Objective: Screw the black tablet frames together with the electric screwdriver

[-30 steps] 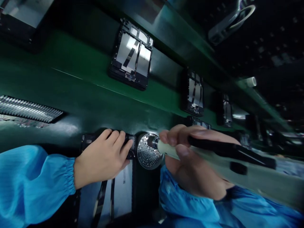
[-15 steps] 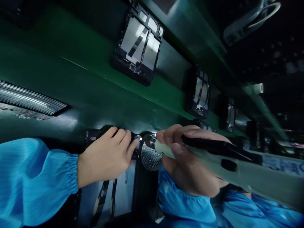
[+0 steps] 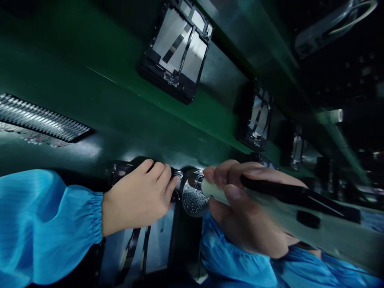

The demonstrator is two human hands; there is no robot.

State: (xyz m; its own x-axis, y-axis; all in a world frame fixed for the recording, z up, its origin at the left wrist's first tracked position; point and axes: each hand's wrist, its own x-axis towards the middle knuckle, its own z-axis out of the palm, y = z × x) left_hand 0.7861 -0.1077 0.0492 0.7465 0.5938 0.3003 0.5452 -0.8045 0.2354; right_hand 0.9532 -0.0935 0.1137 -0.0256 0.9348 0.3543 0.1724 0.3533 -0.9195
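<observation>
My left hand (image 3: 138, 198), in a blue sleeve, lies with curled fingers over the top edge of a black-framed device panel (image 3: 156, 244) on the green belt, holding it down. My right hand (image 3: 246, 212) is wrapped round a pale electric screwdriver (image 3: 288, 216) with a black lever. The screwdriver's metal tip points into a round shiny dish of small screws (image 3: 193, 198) just right of the panel's top corner.
A green conveyor belt (image 3: 105, 104) runs away to the right carrying three more open panels, the nearest panel (image 3: 178, 50) at the top centre. A ribbed metal strip (image 3: 39, 118) lies at the left. A grey hanging tool (image 3: 330, 24) is at the top right.
The view has drifted so the belt's panels sit higher and further right. Both hands keep their grips, and the screwdriver tip stays at the screw dish.
</observation>
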